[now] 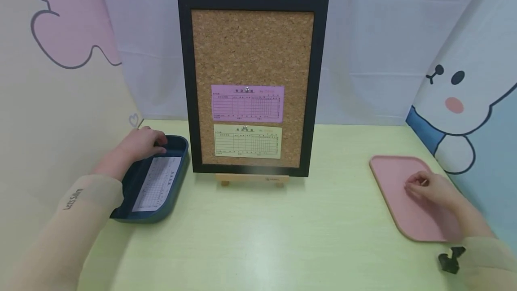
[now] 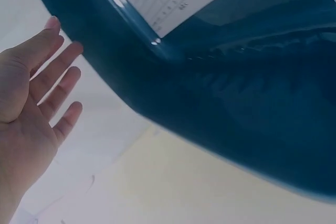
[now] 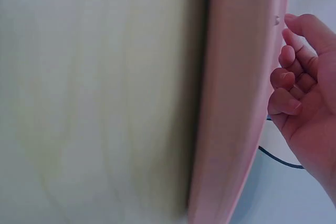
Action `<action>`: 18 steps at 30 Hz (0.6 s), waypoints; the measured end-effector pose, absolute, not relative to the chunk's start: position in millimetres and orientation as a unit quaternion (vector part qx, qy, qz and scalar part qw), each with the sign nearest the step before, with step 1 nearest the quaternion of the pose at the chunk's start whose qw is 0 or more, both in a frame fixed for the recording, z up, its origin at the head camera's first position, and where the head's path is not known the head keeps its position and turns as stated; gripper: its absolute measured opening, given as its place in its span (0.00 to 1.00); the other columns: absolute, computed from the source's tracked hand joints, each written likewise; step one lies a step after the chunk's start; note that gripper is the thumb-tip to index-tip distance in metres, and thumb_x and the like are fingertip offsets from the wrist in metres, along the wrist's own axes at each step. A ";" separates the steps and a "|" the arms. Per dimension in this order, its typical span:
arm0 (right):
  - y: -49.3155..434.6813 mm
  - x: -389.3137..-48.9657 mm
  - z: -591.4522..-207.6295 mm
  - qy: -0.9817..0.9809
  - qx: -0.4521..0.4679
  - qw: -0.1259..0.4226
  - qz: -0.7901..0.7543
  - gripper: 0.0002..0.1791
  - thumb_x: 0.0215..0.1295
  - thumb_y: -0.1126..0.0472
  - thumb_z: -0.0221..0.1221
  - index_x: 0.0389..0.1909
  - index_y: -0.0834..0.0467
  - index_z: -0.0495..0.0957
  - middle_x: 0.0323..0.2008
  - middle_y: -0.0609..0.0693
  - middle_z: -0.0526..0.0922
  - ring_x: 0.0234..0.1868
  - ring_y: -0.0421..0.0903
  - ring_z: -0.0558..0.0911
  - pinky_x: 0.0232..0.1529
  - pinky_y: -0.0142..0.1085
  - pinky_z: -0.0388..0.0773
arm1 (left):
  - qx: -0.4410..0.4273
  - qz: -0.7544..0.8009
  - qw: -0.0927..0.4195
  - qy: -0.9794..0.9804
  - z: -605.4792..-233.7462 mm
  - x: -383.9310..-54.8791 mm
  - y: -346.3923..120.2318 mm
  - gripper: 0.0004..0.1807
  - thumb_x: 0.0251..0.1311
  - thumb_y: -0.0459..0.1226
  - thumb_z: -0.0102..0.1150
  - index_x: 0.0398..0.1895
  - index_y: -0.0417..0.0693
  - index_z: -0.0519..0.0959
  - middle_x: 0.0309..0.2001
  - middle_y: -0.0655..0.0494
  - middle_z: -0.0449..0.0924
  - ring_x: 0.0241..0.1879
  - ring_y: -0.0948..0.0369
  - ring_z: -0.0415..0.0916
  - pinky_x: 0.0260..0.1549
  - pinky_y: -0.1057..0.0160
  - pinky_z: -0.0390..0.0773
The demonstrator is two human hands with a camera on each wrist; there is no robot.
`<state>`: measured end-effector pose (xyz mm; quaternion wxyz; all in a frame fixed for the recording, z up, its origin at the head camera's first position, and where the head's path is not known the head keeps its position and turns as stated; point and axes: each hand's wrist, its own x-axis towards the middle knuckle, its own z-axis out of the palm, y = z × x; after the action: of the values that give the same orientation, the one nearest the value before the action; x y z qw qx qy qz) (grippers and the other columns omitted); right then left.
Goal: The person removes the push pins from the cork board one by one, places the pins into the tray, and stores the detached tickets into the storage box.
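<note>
My left hand [image 1: 143,143] reaches over the far end of a dark blue tray [image 1: 183,165], its fingers loosely extended with nothing between them. A white printed form [image 1: 157,185] lies in that tray. In the left wrist view the fingers [image 2: 72,56] overlap the tray's rim. Over the pink tray [image 1: 397,167] at the right is my right hand [image 1: 434,188], its fingers loosely bent. A tiny shiny piece [image 3: 276,20], like a clear push pin, shows at the pink tray's edge, just off the thumb and index fingertips in the right wrist view.
A black-framed cork board [image 1: 252,46] stands upright on a small wooden stand [image 1: 252,177] between the trays. A purple form [image 1: 247,107] and a yellow form [image 1: 247,143] are pinned low on it. Printed cloth walls [image 1: 371,48] enclose the pale table [image 1: 258,232].
</note>
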<state>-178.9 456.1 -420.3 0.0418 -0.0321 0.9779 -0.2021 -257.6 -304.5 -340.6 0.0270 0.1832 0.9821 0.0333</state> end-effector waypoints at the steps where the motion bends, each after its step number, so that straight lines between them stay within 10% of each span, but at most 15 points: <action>1: 454.9 -178.5 -417.9 0.978 -0.030 0.041 -0.203 0.18 0.61 0.53 0.62 0.41 0.65 0.77 0.29 0.49 0.75 0.29 0.40 0.69 0.26 0.30 0.67 | 0.181 0.035 0.023 0.983 -338.8 -256.8 -303.7 0.13 0.55 0.37 0.64 0.42 0.40 0.81 0.39 0.45 0.83 0.44 0.46 0.72 0.48 0.40 0.65; 18: 419.5 -174.7 -359.9 0.980 -0.029 -0.050 -0.191 0.23 0.62 0.49 0.60 0.48 0.64 0.74 0.35 0.55 0.76 0.33 0.48 0.69 0.25 0.31 0.64 | 0.097 0.110 -0.074 0.986 -307.4 -239.8 -278.8 0.21 0.61 0.41 0.57 0.53 0.36 0.73 0.57 0.30 0.69 0.55 0.35 0.62 0.52 0.33 0.58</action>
<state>-174.7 419.5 -359.9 -0.0500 -0.0289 0.9799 -0.1910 -239.8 -278.8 -307.4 -0.0737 0.0970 0.9864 0.1103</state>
